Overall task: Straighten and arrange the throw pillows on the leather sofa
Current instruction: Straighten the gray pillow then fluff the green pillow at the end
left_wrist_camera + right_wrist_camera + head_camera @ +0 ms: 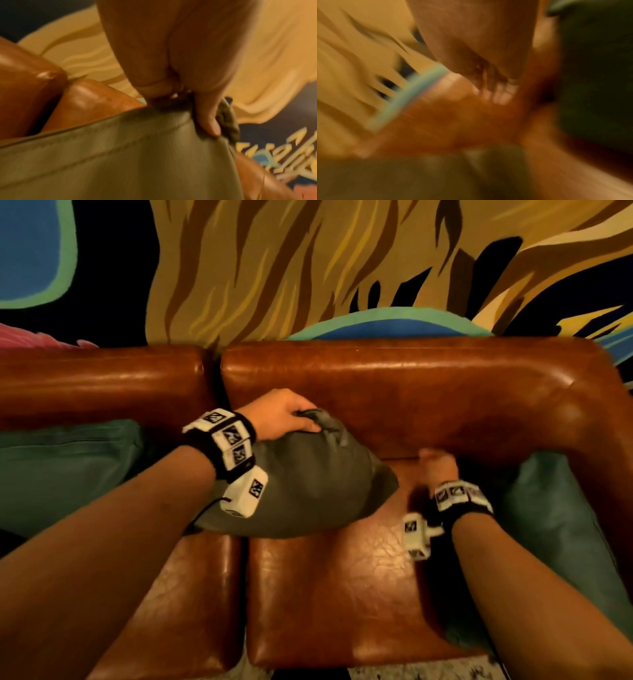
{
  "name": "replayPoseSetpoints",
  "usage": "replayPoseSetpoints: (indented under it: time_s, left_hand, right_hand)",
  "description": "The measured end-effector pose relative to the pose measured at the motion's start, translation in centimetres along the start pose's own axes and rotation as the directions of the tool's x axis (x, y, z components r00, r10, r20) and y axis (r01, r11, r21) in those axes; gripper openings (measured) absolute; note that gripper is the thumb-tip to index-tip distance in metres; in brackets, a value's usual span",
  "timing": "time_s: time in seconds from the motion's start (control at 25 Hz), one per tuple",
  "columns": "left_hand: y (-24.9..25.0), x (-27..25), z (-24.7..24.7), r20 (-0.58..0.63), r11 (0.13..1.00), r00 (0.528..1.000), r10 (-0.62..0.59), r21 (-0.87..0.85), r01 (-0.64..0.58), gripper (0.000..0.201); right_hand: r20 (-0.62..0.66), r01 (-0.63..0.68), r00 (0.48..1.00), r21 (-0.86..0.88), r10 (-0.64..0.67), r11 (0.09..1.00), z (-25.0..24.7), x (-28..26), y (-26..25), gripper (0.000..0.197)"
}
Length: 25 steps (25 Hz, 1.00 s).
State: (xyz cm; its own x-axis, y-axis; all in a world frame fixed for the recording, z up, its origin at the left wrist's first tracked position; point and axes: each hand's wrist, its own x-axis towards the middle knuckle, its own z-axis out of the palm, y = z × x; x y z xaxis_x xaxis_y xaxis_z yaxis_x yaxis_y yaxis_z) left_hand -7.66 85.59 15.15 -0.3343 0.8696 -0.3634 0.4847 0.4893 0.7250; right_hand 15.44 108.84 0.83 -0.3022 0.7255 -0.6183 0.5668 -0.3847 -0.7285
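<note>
A grey-green throw pillow (308, 484) lies tilted on the brown leather sofa (376, 385), across the seam between two seat cushions. My left hand (301, 419) grips its bunched top corner near the backrest. In the left wrist view the left hand (197, 115) has its thumb (207, 121) pressing the fabric of the pillow (120, 162). To the pillow's right, my right hand (438, 465) is blurred, low by the crease between seat and backrest. Its fingers (496, 93) look extended with nothing in them.
A teal pillow (61, 470) leans on the backrest at the left. Another teal pillow (555, 525) sits against the right armrest, close to my right forearm, and shows dark in the right wrist view (594, 67). A painted mural wall (274, 268) rises behind the sofa.
</note>
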Motion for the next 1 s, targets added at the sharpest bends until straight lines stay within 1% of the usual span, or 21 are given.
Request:
replayPoseSetpoints:
  time_s: [0.04, 0.08, 0.12, 0.16, 0.2, 0.24, 0.28, 0.32, 0.36, 0.4, 0.48, 0.52, 0.56, 0.6, 0.68, 0.76, 0.84, 0.88, 0.92, 0.96, 1.0]
  left_hand:
    - [-0.3, -0.5, -0.5, 0.051, 0.996, 0.998, -0.023, -0.087, 0.027, 0.025]
    - [-0.5, -0.8, -0.9, 0.083, 0.988, 0.996, -0.039, -0.142, 0.051, 0.024]
    - [-0.8, -0.9, -1.1, 0.097, 0.982, 0.994, -0.056, -0.175, 0.073, 0.023]
    - [-1.1, -1.0, -1.2, 0.098, 0.977, 0.993, -0.073, -0.193, 0.09, 0.023]
    - [-1.1, -1.0, -1.2, 0.099, 0.974, 0.992, -0.082, -0.202, 0.101, 0.023]
    - [-1.3, -1.2, -1.1, 0.1, 0.973, 0.991, -0.084, -0.206, 0.103, 0.023]
    - [-1.5, -1.2, -1.0, 0.087, 0.971, 0.993, -0.084, -0.216, 0.101, 0.024]
    - [-1.8, -1.2, -1.0, 0.053, 0.967, 0.995, -0.084, -0.238, 0.095, 0.023]
    - [-2.0, -1.3, -1.0, -0.009, 0.959, 0.997, -0.077, -0.275, 0.071, 0.02]
    - [-2.0, -1.2, -1.2, -0.103, 0.953, 0.993, -0.059, -0.3, 0.026, 0.018]
    - [-2.1, -0.4, -1.1, -0.26, 0.961, 0.966, -0.016, -0.272, -0.057, 0.018]
    - [-1.9, 0.0, -0.5, -0.294, 0.972, 0.956, -0.009, -0.225, -0.061, 0.02]
    - [-1.7, 0.1, 0.3, -0.323, 0.978, 0.946, -0.022, -0.202, -0.047, 0.023]
    - [-1.6, 0.3, 0.8, -0.343, 0.981, 0.939, -0.038, -0.194, -0.031, 0.025]
    - [-1.3, 0.0, 0.8, -0.285, 0.99, 0.958, -0.034, -0.141, -0.007, 0.029]
    - [-1.1, -0.7, 0.2, -0.213, 0.994, 0.977, 0.004, -0.104, -0.027, 0.029]
    - [-1.2, -1.0, -0.2, -0.29, 0.982, 0.957, 0.003, -0.178, -0.057, 0.024]
    - [-1.3, -1.0, -0.2, -0.339, 0.972, 0.941, -0.006, -0.222, -0.074, 0.023]
    - [-1.4, -0.9, 0.2, -0.357, 0.965, 0.934, -0.007, -0.247, -0.087, 0.022]
    - [-1.5, -0.7, 0.6, -0.354, 0.964, 0.935, -0.008, -0.25, -0.086, 0.022]
    - [-1.5, -0.5, 0.9, -0.335, 0.967, 0.942, -0.007, -0.243, -0.079, 0.02]
  right_hand:
    - [0.059, -0.205, 0.977, -0.016, 0.206, 0.979, 0.2, 1.2, 3.6, 0.044]
    - [0.062, -0.28, 0.956, -0.093, 0.286, 0.955, 0.4, 2.2, 7.2, 0.047]
    - [0.088, -0.165, 0.978, -0.247, 0.191, 0.955, 1.4, 2.7, 10.4, 0.052]
    - [0.057, -0.081, 0.993, -0.253, 0.099, 0.964, 2.5, 1.6, 11.6, 0.058]
    - [0.084, -0.279, 0.959, 0.104, 0.271, 0.955, 4.2, 0.9, 11.5, 0.055]
    - [0.242, -0.417, 0.905, 0.356, 0.349, 0.836, 5.2, 0.0, 11.2, 0.046]
    - [0.288, -0.419, 0.897, 0.313, 0.335, 0.852, 5.7, -0.4, 11.4, 0.04]
    - [0.261, -0.333, 0.927, 0.242, 0.269, 0.911, 6.0, -0.6, 12.3, 0.041]
    - [0.183, -0.273, 0.955, 0.24, 0.233, 0.931, 6.1, -0.8, 12.9, 0.045]
    - [0.122, -0.258, 0.965, 0.267, 0.233, 0.929, 5.9, -1.3, 12.9, 0.048]
    - [0.147, -0.314, 0.949, 0.357, 0.279, 0.88, 6.2, -1.1, 13.0, 0.038]
    - [0.175, -0.355, 0.934, 0.352, 0.311, 0.866, 6.5, -1.6, 12.8, 0.034]
    - [0.177, -0.369, 0.928, 0.305, 0.329, 0.878, 6.7, -2.1, 12.1, 0.034]
    - [0.196, -0.364, 0.926, 0.249, 0.322, 0.898, 6.8, -2.1, 11.1, 0.036]
    - [0.211, -0.383, 0.921, 0.339, 0.327, 0.859, 6.3, -1.2, 9.3, 0.034]
    - [0.187, -0.361, 0.932, 0.428, 0.31, 0.829, 5.6, -0.1, 9.1, 0.048]
    - [0.095, -0.344, 0.938, 0.35, 0.333, 0.871, 5.4, 0.7, 10.1, 0.06]
    - [0.067, -0.389, 0.918, 0.342, 0.391, 0.855, 5.2, 0.6, 10.7, 0.067]
    - [0.078, -0.467, 0.88, 0.322, 0.468, 0.824, 5.3, 0.1, 11.0, 0.074]
    - [0.111, -0.52, 0.853, 0.27, 0.51, 0.81, 5.2, -0.5, 10.9, 0.075]
    - [0.126, -0.524, 0.852, 0.206, 0.509, 0.826, 5.0, -0.6, 10.7, 0.067]
